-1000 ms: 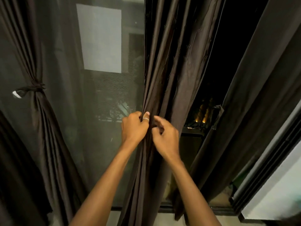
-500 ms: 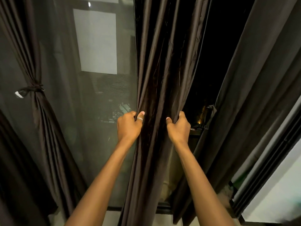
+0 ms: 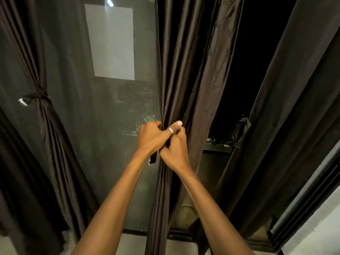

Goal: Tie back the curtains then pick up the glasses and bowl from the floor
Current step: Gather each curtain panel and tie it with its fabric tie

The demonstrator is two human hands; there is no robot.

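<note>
Left hand [image 3: 150,138]: fist closed on middle curtain [image 3: 185,74], ring on thumb.
Right hand [image 3: 175,150]: pinching strap [image 3: 153,159], fingertips hidden.
Left curtain [image 3: 39,115]: tied already.
Glasses, bowl: out of frame.

Mesh window screen [image 3: 77,126] w/ pale rectangle [image 3: 110,42]; white wall [image 3: 316,234] at right.

Legible text, labels, brands, numbers: I find none. The pale sheet [image 3: 111,42] on the window [image 3: 114,100] reads blank; the white tag [image 3: 23,102] by the left curtain tie [image 3: 37,95] is too small to read.
</note>
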